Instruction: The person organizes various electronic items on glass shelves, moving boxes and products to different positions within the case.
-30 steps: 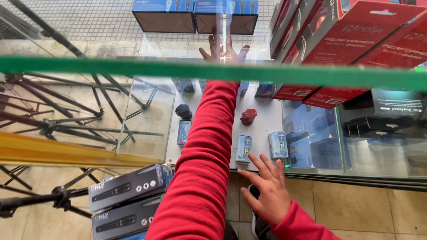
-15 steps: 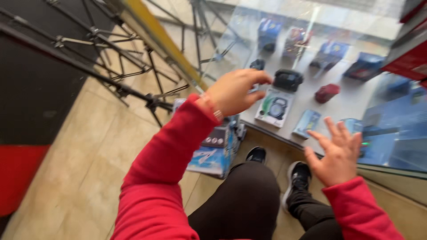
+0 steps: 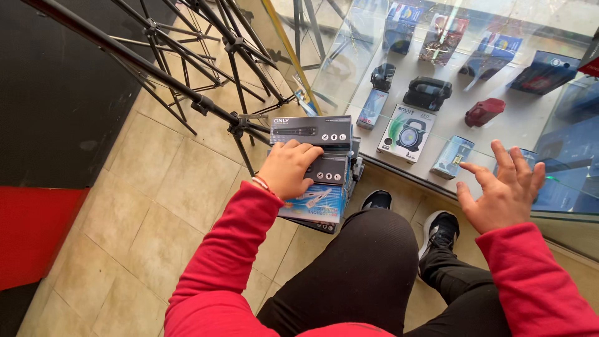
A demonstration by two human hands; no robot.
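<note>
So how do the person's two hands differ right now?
The left hand lies palm down on a stack of boxes, fingers curled over the dark box; the right hand touches no box and hangs by the glass case. The left fingers lie close together; the right ones spread wide. Both come out of red sleeves.

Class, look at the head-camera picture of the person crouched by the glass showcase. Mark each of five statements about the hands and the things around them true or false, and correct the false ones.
1. The left hand rests on a stack of boxes standing on the tiled floor. True.
2. The right hand grips a red box. False: it is open, fingers spread, holding nothing, by the glass showcase.
3. Black tripod stands are left of the showcase. True.
4. The sleeves are blue. False: they are red.
5. A small dark red item lies inside the showcase. True.
</note>
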